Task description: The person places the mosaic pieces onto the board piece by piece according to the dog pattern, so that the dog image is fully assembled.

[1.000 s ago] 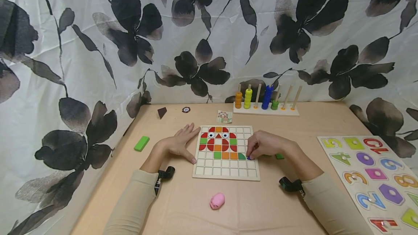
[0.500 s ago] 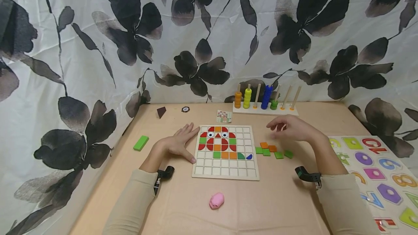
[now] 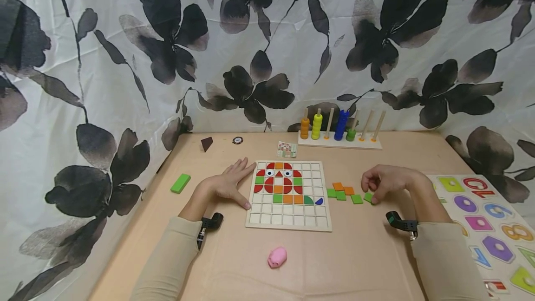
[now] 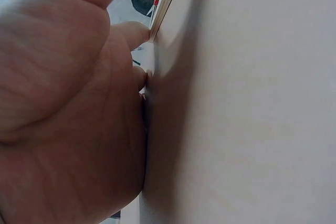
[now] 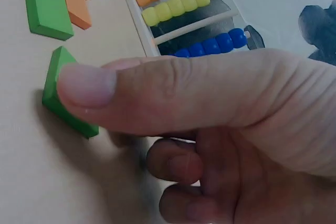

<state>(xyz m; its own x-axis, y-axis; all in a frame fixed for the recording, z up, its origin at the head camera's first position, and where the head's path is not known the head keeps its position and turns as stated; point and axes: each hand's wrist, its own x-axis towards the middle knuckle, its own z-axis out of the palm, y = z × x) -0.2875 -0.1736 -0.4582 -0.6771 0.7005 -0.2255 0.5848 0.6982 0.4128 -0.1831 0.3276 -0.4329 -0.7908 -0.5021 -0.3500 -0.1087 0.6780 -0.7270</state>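
Note:
My left hand (image 3: 227, 185) rests spread on the table, its thumb and fingertips against the left edge of a white grid board (image 3: 288, 221). The palm (image 4: 68, 108) fills the left of the left wrist view. Red, orange, green and eye-marked tiles form a pattern on the board. A blue rounded tile (image 3: 319, 201) sits at the right, beside a dark green tile (image 3: 308, 200). Right of the board, my right hand (image 3: 390, 182) pinches a green square tile (image 5: 58, 90) by its edge. In the right wrist view the thumb covers part of this tile; the index finger is mostly hidden.
Several loose green tiles (image 3: 357, 199) and orange tiles (image 3: 337, 186) lie right of the board. Behind stand a pattern card (image 3: 287, 149) and a bead rack (image 3: 340, 143). A number puzzle (image 3: 486, 206) lies right, a pink toy (image 3: 277, 257) in front, a green block (image 3: 180, 183) left.
My right hand let go of the blue tile on the board, moved right, and came down on the rightmost green tile. The left hand stayed in place.

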